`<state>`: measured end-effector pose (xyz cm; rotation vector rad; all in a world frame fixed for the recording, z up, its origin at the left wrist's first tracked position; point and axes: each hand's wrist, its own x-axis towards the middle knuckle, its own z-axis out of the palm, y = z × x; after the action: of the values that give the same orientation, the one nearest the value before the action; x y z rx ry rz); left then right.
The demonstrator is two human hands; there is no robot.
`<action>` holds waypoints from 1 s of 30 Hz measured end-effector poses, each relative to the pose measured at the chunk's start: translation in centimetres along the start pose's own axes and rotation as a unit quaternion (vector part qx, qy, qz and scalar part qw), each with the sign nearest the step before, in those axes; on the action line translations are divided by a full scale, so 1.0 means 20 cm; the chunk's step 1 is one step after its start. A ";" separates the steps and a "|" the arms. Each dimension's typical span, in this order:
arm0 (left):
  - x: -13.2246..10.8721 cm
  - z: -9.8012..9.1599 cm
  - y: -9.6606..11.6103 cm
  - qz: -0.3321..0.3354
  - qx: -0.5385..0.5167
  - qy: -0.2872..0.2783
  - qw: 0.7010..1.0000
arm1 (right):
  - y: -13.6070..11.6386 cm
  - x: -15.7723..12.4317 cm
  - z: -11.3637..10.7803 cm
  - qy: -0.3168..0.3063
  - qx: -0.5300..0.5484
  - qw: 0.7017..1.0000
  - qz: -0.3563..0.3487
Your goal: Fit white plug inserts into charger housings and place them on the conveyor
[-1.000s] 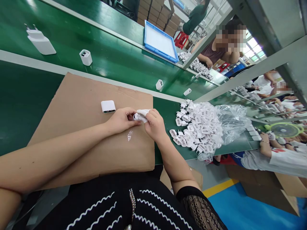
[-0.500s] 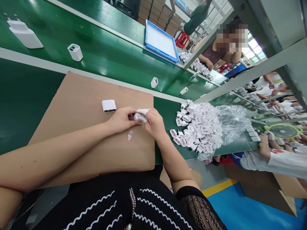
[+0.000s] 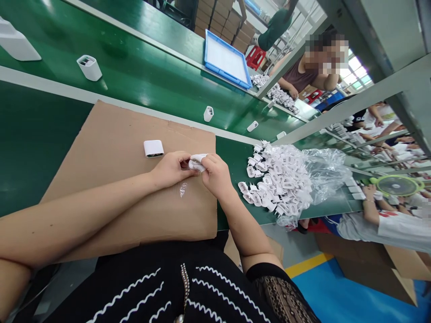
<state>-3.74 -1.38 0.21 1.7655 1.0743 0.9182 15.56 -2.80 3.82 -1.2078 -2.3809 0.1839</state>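
My left hand (image 3: pixel 173 168) and my right hand (image 3: pixel 215 172) meet over the cardboard sheet (image 3: pixel 134 215). Both have their fingers closed on one small white charger part (image 3: pixel 196 162), its rounded rim turned to the left. My fingers cover much of it, so its far side is hidden. Left of my hands, a white charger housing (image 3: pixel 153 148) lies on the cardboard with its open end facing me. Just below my fingers is a scrap of clear film (image 3: pixel 182 189).
Right of the cardboard, white plug caps (image 3: pixel 279 179) lie piled beside a clear plastic bag (image 3: pixel 325 170). Beyond, a green conveyor (image 3: pixel 144 85) carries white housings (image 3: pixel 89 68). A blue tray (image 3: pixel 228 58) stands past it. Co-workers sit across and to the right, near a green fan (image 3: pixel 396 185).
The housings on the conveyor have moved to the left. My hands stay in nearly the same place, and the white part between them has turned slightly.
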 end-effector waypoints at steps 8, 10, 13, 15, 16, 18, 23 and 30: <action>-0.06 0.07 0.04 0.082 0.354 0.019 0.931 | -0.03 -0.01 0.04 0.055 -0.017 0.997 0.041; -0.07 0.09 0.07 0.051 0.421 0.021 0.905 | -0.02 -0.02 0.05 0.073 -0.006 0.995 0.060; -0.08 0.10 0.09 0.041 0.459 0.009 0.888 | -0.02 -0.02 0.07 0.080 0.017 0.992 0.093; -0.07 0.08 0.08 0.056 0.444 0.004 0.894 | -0.03 -0.02 0.08 0.076 0.025 0.991 0.108; -0.07 0.07 0.08 0.066 0.423 0.005 0.904 | -0.03 -0.02 0.08 0.075 0.029 0.991 0.110; -0.06 0.04 0.08 0.074 0.348 -0.003 0.935 | -0.03 -0.02 0.07 0.073 0.052 0.990 0.105; 0.10 -0.07 0.12 0.018 0.203 -0.002 0.979 | 0.11 -0.06 -0.06 0.101 0.110 0.983 0.103; 0.58 -0.55 0.03 -0.136 0.257 0.203 0.935 | 0.47 -0.22 -0.22 -0.024 -0.167 0.830 0.532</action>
<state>-9.14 12.26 6.59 1.8007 1.9180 0.9001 26.63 -0.84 3.15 -2.6062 -1.5170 0.1341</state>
